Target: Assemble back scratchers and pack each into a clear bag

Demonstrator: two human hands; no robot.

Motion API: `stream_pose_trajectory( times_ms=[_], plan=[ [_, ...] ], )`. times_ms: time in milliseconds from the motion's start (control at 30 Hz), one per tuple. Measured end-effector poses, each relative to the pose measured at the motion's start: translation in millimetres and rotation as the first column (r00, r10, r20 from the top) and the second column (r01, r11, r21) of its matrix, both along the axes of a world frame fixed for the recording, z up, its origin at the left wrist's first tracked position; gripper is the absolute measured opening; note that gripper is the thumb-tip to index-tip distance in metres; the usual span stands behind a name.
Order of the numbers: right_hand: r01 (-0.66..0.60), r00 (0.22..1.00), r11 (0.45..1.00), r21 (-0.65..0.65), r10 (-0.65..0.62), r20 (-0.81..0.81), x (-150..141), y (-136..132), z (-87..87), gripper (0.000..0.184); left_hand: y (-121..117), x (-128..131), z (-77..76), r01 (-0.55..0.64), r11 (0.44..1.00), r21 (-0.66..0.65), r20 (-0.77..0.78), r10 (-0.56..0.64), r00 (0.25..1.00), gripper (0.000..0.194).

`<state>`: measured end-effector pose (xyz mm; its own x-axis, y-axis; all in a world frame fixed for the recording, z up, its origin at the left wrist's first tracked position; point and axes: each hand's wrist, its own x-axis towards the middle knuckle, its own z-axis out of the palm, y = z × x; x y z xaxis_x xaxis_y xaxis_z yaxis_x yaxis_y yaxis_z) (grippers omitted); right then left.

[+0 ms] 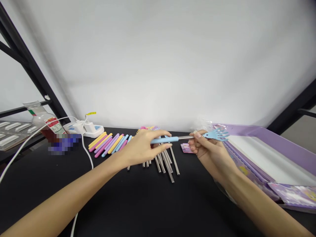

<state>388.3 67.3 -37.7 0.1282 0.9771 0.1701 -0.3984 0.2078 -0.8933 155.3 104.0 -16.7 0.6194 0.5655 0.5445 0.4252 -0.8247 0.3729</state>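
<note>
A back scratcher (184,138) with a light blue handle, a thin metal shaft and a blue claw-shaped head is held level above the black table (138,204). My left hand (144,148) pinches its blue handle. My right hand (209,149) grips the metal shaft just behind the claw head. Below the hands lie several bare metal rods (166,163) in a loose bunch. To their left is a row of pastel handle sleeves (110,143) in yellow, pink, purple and blue.
A purple box (271,151) with printed cards stands at the right. A small pink card (185,148) lies by my right hand. At the left are a bottle (45,123), a white power adapter (86,128) with its cable (86,151), and a black shelf frame (29,65).
</note>
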Motion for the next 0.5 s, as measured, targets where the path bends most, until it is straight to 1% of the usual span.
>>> stream_pose_trajectory(
  times_ms=[67, 133, 200, 300, 400, 500],
  plan=[
    [0.078, 0.994, 0.997, 0.018, -0.076, -0.077, 8, 3, 6.9, 0.018, 3, -4, 4.9, 0.006, 1.0, -0.019, 0.046, -0.005, 0.999, 0.02],
    [0.13, 0.985, 0.991, 0.038, -0.124, -0.121, 14, 5, 12.4, 0.017, 5, -7, 6.5, 0.023, 0.999, 0.03, 0.065, -0.025, 0.998, 0.021],
    [0.149, 0.983, 0.988, 0.043, -0.143, -0.111, 17, 6, 14.5, 0.017, 7, -8, 5.7, 0.045, 0.993, 0.105, 0.063, -0.052, 0.997, 0.025],
    [0.129, 0.991, 0.991, 0.036, -0.127, -0.046, 15, 5, 11.7, 0.02, 8, -10, 4.9, 0.061, 0.975, 0.212, 0.026, -0.068, 0.997, 0.022],
    [0.085, 0.996, 0.996, 0.042, -0.085, 0.011, 10, 3, 6.0, 0.021, 7, -14, 7.9, 0.055, 0.966, 0.251, -0.07, -0.039, 0.997, 0.022],
    [0.053, 0.998, 0.997, 0.05, -0.055, 0.038, 4, 2, 0.8, 0.023, 7, -17, 10.6, 0.059, 0.959, 0.276, -0.184, -0.008, 0.983, 0.026]
  ],
)
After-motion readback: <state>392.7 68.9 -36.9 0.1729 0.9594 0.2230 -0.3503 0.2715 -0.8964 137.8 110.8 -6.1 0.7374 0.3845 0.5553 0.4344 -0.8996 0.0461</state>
